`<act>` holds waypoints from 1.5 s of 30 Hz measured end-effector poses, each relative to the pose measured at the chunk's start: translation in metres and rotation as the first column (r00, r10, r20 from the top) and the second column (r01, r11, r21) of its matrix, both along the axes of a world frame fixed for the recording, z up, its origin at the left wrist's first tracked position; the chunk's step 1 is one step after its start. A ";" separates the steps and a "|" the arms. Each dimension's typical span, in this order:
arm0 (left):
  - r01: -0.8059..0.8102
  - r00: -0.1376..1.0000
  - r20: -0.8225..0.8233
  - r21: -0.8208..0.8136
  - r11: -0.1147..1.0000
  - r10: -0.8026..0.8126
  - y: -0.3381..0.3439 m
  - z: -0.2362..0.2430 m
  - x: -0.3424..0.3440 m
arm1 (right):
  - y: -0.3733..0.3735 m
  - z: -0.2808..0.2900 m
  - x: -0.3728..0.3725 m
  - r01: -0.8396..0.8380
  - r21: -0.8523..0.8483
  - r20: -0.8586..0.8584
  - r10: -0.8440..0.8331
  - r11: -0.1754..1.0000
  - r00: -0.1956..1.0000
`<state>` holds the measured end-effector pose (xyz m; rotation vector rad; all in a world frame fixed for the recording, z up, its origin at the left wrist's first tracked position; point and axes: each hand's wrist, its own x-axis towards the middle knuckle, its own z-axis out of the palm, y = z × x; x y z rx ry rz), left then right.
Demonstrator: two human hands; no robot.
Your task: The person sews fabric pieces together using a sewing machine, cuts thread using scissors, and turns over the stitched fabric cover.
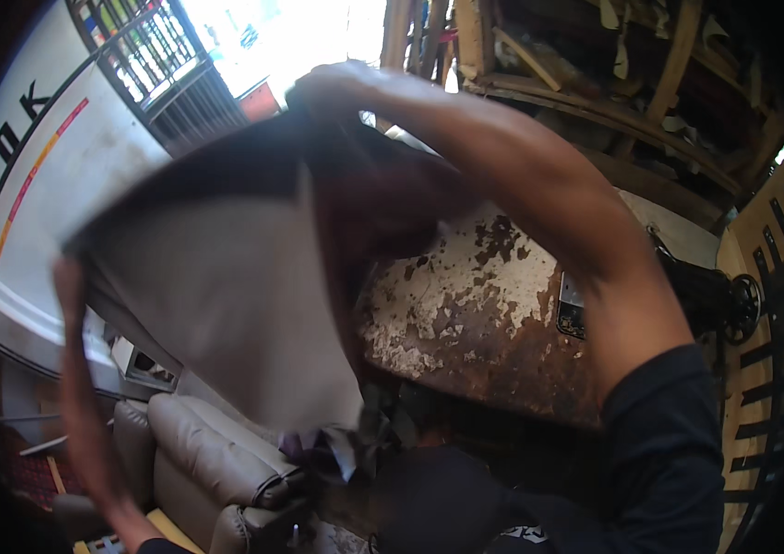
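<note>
A large sheet of upholstery material (216, 277), pale grey on one face with a dark, maroon-tinged part, is stretched up in front of me and smeared by motion. My right hand (327, 88) is raised high at the far side, closed on its upper edge. At the left, my left hand (67, 277) grips the sheet's other corner; its fingers are blurred. The material's lower end hangs down toward a grey padded sofa (216, 443). Crumpled grey and purplish pieces (332, 452) lie beside the sofa.
Behind the sheet stands a worktable (484, 323) with worn, peeling paint. At its right end is a black sewing machine (729, 300) with a handwheel. Wooden frames (586, 102) fill the back right. A white panel (50, 166) and a barred gate (166, 74) are at the left.
</note>
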<state>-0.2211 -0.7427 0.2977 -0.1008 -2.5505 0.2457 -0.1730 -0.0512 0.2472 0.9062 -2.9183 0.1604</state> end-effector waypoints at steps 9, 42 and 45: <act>0.499 0.847 -0.228 0.026 0.866 -0.481 0.400 0.015 0.184 | 0.240 0.102 0.005 0.186 -0.418 -0.637 -0.432 0.889 0.639; 0.704 0.350 0.355 0.511 0.493 -0.867 0.758 -0.228 0.129 | 0.200 -0.244 0.224 0.950 -0.276 0.109 -0.977 0.147 0.183; 0.726 0.453 0.410 0.345 0.595 -0.791 0.777 -0.234 0.116 | 0.212 -0.228 0.225 0.855 -0.447 0.132 -0.925 0.264 0.355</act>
